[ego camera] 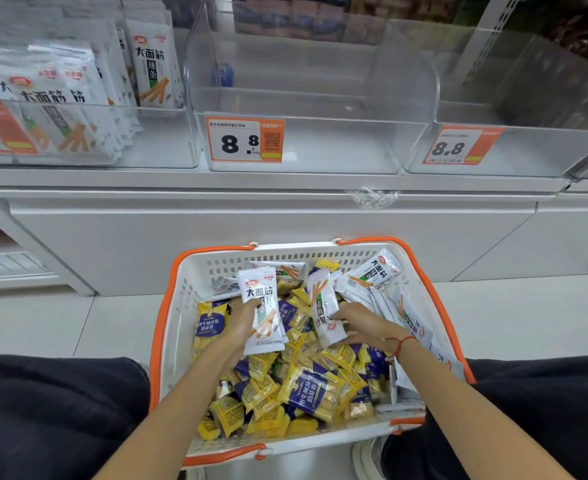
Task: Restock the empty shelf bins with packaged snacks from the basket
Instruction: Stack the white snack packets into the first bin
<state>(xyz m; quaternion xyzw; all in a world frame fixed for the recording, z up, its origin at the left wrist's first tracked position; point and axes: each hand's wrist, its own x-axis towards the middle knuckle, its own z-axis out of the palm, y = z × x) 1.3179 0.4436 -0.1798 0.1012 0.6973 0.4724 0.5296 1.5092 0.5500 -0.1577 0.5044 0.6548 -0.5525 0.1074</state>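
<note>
Both hands over basket (178,327) — left hand (240,323) gripping upright white snack pack (263,313), right hand (362,327) clasping second white pack (323,306) — empty bin (320,147) above basket.

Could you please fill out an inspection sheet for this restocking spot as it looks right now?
Surface: white shelf ledge carries three clear bins; pale floor tiles below.
Job's things: white basket with orange trim holds white stick-snack packets and yellow-and-purple packets. Left bin partly stocked with white packets; middle bin and right bin empty, each with an 8.8 price tag.
Clutter: crumpled clear tape on the ledge edge.
Grippers: left hand holds an upright white packet; right hand grips another white packet, red string on its wrist.
Cables: nothing seen.
Surroundings: blurred stocked shelves above; dark trouser legs on both sides of the basket.
</note>
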